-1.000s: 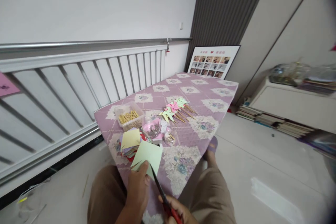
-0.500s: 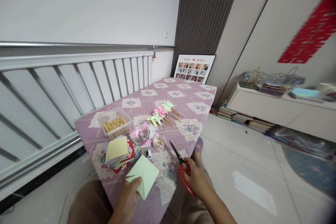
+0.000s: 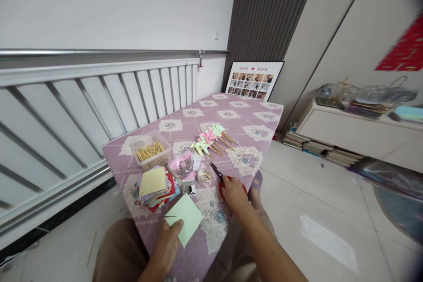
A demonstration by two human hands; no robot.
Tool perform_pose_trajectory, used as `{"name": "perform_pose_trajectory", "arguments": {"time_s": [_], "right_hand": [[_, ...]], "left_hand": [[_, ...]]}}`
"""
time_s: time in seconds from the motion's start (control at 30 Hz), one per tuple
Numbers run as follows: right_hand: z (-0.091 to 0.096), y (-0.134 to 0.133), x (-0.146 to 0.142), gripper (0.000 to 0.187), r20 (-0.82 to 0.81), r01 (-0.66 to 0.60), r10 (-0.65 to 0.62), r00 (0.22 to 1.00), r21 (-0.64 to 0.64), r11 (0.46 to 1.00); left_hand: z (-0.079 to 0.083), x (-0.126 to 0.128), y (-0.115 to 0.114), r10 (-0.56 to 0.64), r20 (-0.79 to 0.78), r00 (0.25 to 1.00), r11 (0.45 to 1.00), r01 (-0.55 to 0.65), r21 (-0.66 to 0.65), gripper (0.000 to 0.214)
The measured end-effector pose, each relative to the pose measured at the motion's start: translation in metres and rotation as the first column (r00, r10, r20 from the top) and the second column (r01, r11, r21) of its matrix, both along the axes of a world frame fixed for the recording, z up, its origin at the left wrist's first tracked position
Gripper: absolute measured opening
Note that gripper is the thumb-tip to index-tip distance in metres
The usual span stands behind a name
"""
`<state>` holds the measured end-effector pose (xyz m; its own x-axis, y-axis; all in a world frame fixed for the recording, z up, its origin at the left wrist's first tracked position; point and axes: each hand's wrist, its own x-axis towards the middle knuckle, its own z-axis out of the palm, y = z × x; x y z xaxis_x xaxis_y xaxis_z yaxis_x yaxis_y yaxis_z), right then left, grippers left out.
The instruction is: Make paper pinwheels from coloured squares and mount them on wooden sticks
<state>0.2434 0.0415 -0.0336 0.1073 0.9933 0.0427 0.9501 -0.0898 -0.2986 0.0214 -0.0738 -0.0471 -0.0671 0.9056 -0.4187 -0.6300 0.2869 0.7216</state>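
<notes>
My left hand [image 3: 168,246] pinches a corner of a light green paper square [image 3: 185,217] with cuts in it, held just above the purple quilted table [image 3: 251,158]. My right hand [image 3: 234,194] reaches forward over the table, closed on red-handled scissors [image 3: 220,177] whose black blades point toward a small round container [image 3: 205,176]. A stack of coloured paper squares [image 3: 154,187] lies to the left of the green square.
A clear box of wooden sticks [image 3: 150,153], a pink dish of small metal pieces [image 3: 181,167] and several finished paper pinwheels [image 3: 209,137] lie on the table. White railing [image 3: 82,101] runs along the left. A photo frame [image 3: 253,80], books [image 3: 317,150] and a cabinet [image 3: 357,134] stand beyond.
My right hand moved the scissors away from the green paper and forward down to the table near the small container. My left hand kept hold of the green paper.
</notes>
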Motion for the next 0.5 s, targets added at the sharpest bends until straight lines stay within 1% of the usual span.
{"name": "perform_pose_trajectory", "arguments": {"time_s": [0.13, 0.2, 0.27, 0.33, 0.4, 0.43, 0.47, 0.5], "right_hand": [[-0.003, -0.010, -0.004, 0.032, -0.095, 0.002, 0.007, 0.995, 0.093, 0.996], [-0.003, -0.019, -0.009, 0.033, -0.178, -0.024, 0.051, 0.983, 0.152, 0.988], [-0.007, -0.031, -0.018, 0.033, -0.282, -0.061, 0.116, 0.952, 0.196, 0.979], [-0.013, -0.049, -0.032, 0.028, -0.383, -0.093, 0.172, 0.908, 0.215, 0.972], [-0.021, -0.070, -0.049, 0.024, -0.492, -0.103, 0.200, 0.847, 0.216, 0.971], [-0.025, -0.081, -0.058, 0.023, -0.559, -0.103, 0.208, 0.803, 0.214, 0.971], [-0.029, -0.091, -0.066, 0.021, -0.682, -0.088, 0.204, 0.702, 0.201, 0.976], [-0.033, -0.100, -0.073, 0.018, -0.771, -0.091, 0.197, 0.606, 0.179, 0.980]], "left_hand": [[-0.001, -0.001, 0.002, 0.019, 0.014, 1.000, 1.000, -0.019, -0.003, 0.040], [0.000, -0.003, 0.003, 0.038, 0.031, 0.999, 0.999, -0.039, 0.011, 0.041], [0.003, -0.005, 0.004, 0.047, 0.063, 0.997, 0.998, -0.048, 0.027, 0.042], [0.006, -0.008, 0.006, 0.044, 0.094, 0.995, 0.999, -0.047, 0.024, 0.038], [0.007, -0.011, 0.008, 0.034, 0.135, 0.990, 0.999, -0.036, 0.009, 0.033], [0.006, -0.013, 0.009, 0.029, 0.156, 0.987, 1.000, -0.030, 0.001, 0.032], [0.005, -0.014, 0.010, 0.027, 0.172, 0.985, 1.000, -0.026, -0.006, 0.031], [0.003, -0.015, 0.010, 0.027, 0.182, 0.983, 1.000, -0.026, -0.008, 0.030]]}}
